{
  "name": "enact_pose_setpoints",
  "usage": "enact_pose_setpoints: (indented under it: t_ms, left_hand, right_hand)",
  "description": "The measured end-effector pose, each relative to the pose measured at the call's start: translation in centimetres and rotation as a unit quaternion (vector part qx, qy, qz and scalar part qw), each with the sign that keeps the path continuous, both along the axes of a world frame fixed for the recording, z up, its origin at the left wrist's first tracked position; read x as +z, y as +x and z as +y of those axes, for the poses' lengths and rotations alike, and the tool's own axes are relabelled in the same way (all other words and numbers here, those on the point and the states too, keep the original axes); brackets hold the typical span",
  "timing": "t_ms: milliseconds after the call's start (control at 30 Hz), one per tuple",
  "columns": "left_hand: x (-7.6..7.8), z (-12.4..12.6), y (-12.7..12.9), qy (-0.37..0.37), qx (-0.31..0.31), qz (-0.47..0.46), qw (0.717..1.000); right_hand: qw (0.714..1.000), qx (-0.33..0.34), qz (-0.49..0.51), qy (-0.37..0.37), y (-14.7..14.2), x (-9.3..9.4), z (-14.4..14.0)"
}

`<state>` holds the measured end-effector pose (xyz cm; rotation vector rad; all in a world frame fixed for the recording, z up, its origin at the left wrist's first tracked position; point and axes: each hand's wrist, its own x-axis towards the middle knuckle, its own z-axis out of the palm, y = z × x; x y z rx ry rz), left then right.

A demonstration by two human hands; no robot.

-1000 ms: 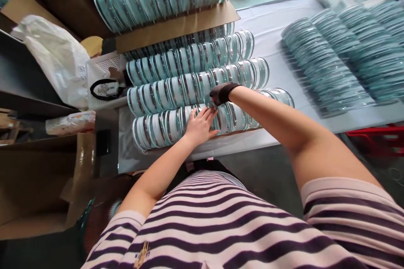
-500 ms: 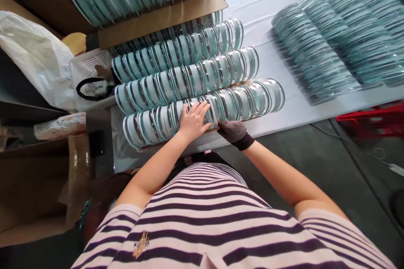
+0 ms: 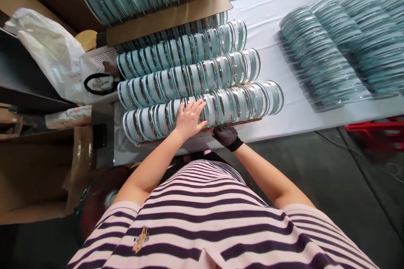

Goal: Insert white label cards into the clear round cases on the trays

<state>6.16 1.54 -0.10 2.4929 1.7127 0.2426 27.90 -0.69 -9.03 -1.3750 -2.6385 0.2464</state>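
Rows of round glass discs with teal and white rims stand on edge on a cardboard sheet on the white table [image 3: 284,71]. My left hand [image 3: 188,118] lies flat, fingers spread, on top of the nearest row of discs [image 3: 240,101]. My right hand [image 3: 225,135], in a black dotted glove, is curled at the front edge of the cardboard sheet [image 3: 205,129] under that row; whether it grips the sheet is hidden. Two more rows [image 3: 189,75] lie behind.
A second layer of discs on cardboard [image 3: 167,19] sits at the back. Several rows of flat-leaning discs [image 3: 325,59] fill the table's right. A white plastic bag [image 3: 50,59], a white basket [image 3: 94,71] and brown boxes [image 3: 31,168] stand left. A red crate [image 3: 375,132] sits low right.
My right hand has come back from over the middle rows to the near edge of the cardboard beneath the front row. My left hand stays on the nearest row.
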Motion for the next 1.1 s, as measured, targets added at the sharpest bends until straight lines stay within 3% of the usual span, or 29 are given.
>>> enact_pose_setpoints:
  t_ms: [100, 200, 300, 400, 533, 667, 800, 933, 1033, 1100]
  left_hand:
    - [0.6, 0.0, 0.7, 0.001, 0.003, 0.012, 1.000]
    - [0.9, 0.4, 2.7, 0.018, -0.029, 0.010, 0.999]
    - [0.3, 1.3, 4.8, 0.010, -0.057, 0.013, 0.998]
    - [-0.6, 1.9, 5.8, 0.002, -0.052, 0.024, 0.998]
    - [-1.0, 2.0, 5.7, 0.004, -0.052, 0.030, 0.998]
    - [-0.8, 2.1, 5.5, -0.007, -0.048, 0.028, 0.998]
    - [-0.8, 2.2, 5.6, 0.000, -0.037, 0.009, 0.999]
    - [-0.9, 2.0, 5.7, 0.007, -0.040, -0.004, 0.999]
    - [-1.0, 2.0, 5.6, 0.002, -0.045, -0.010, 0.999]
    - [-1.1, 2.1, 5.4, -0.001, -0.049, -0.014, 0.999]
  right_hand:
    - [0.998, -0.044, 0.015, 0.048, 1.7, 4.6, 2.7]
    - [0.987, -0.141, -0.032, 0.072, 2.3, 10.5, 8.6]
    - [0.982, -0.072, -0.165, -0.063, 0.5, 14.5, 15.1]
    - [0.953, 0.006, -0.273, -0.133, -2.3, 15.6, 19.1]
    - [0.925, 0.105, -0.334, -0.149, -4.4, 15.7, 19.8]
    - [0.949, 0.089, -0.294, -0.077, -3.3, 16.1, 17.5]
    - [0.979, 0.053, -0.197, -0.024, 0.6, 15.1, 12.4]
    - [0.992, -0.017, -0.123, -0.027, 3.8, 9.9, 5.5]
    - [0.992, -0.071, -0.094, -0.039, 3.8, 4.9, 1.5]
    - [0.988, -0.113, -0.087, -0.052, 3.3, 2.6, 0.0]
